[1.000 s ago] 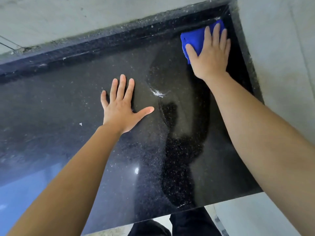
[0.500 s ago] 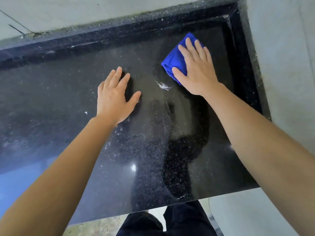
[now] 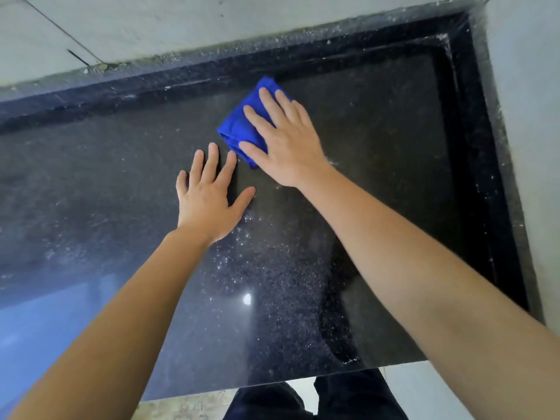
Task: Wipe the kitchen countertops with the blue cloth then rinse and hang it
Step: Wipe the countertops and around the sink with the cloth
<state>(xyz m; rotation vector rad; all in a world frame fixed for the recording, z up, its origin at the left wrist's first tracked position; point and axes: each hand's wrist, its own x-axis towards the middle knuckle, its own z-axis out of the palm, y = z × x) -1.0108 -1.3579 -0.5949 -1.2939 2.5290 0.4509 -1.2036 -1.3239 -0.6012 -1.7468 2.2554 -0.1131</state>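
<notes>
I see the right hand (image 3: pixel 288 147) pressing the folded blue cloth (image 3: pixel 239 128) flat at twelve o'clock on the dark surface (image 3: pixel 378 147), fingers (image 3: pixel 272 107) straight to spread pressure. The left hand (image 3: pixel 209 201), fingers open, rests at its seven o'clock, probably bracing the reach.

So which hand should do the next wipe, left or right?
Probably right. The right hand lies flat on the cloth, pressing it to the counter. The left hand rests bare on the counter beside the cloth, fingers straight, holding nothing.
</notes>
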